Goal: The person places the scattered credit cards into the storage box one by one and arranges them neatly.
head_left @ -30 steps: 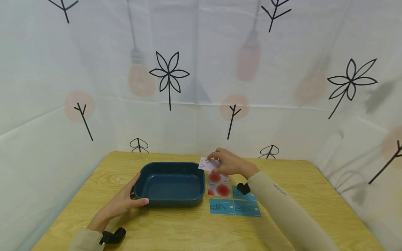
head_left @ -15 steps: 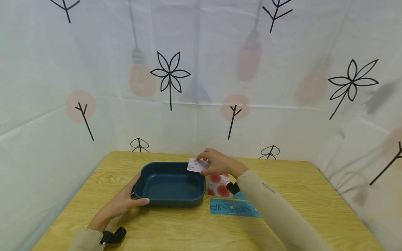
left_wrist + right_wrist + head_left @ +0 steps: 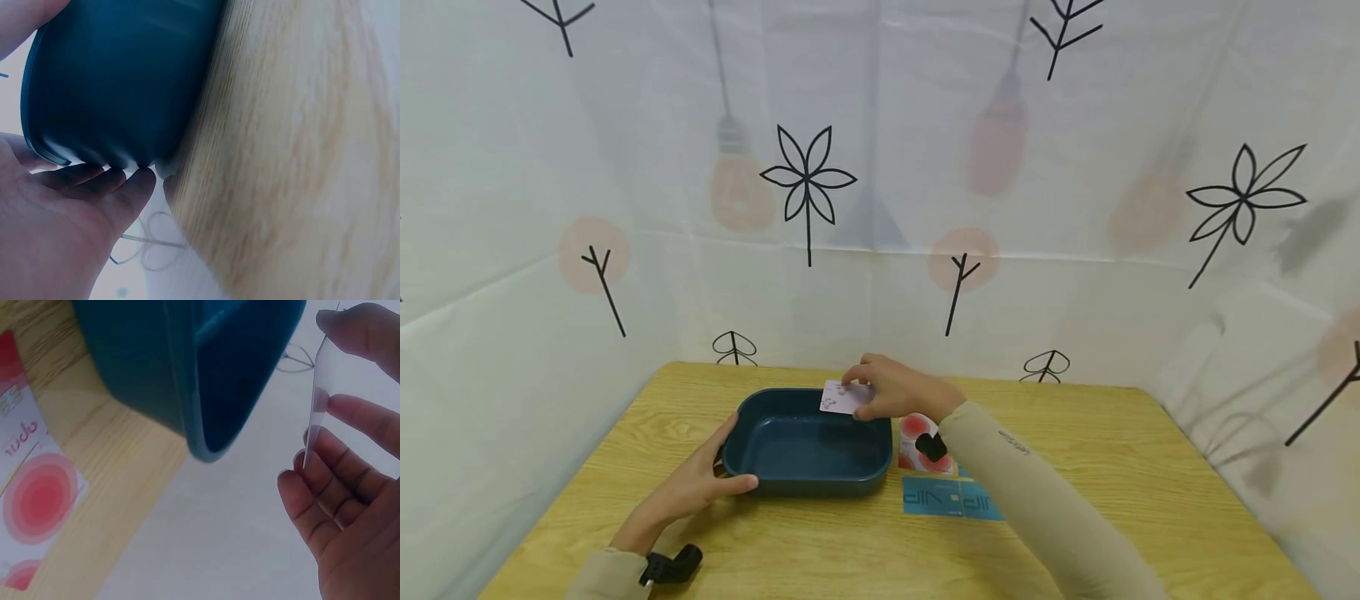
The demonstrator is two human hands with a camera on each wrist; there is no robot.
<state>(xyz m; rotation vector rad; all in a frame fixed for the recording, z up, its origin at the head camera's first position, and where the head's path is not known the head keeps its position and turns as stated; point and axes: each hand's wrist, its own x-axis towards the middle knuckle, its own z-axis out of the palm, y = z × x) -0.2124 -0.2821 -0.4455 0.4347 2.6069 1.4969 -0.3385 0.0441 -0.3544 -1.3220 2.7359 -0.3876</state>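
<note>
A dark blue rectangular baking dish (image 3: 808, 488) stands on the table. My left hand (image 3: 683, 490) holds its left end, with the thumb at the front corner and the other fingers along the side. In the left wrist view, the fingertips (image 3: 142, 180) touch the outer wall of the dish (image 3: 125, 81). My right hand (image 3: 897, 392) pinches a pale pink-and-white card (image 3: 837, 398) over the back right part of the dish. The right wrist view shows this card (image 3: 320, 387) edge-on between thumb and fingers, apart from the dish rim.
Red-and-white patterned cards (image 3: 914, 427) lie right of the dish, partly behind my right wrist. Blue VIP cards (image 3: 931, 497) lie in front of them, partly covered by the right sleeve. The wooden table (image 3: 790, 550) meets a printed white cloth (image 3: 880, 308) behind.
My right hand has carried the pale card leftward, from beside the dish's right rim to over its inside. The left hand keeps its hold and the dish stays in place.
</note>
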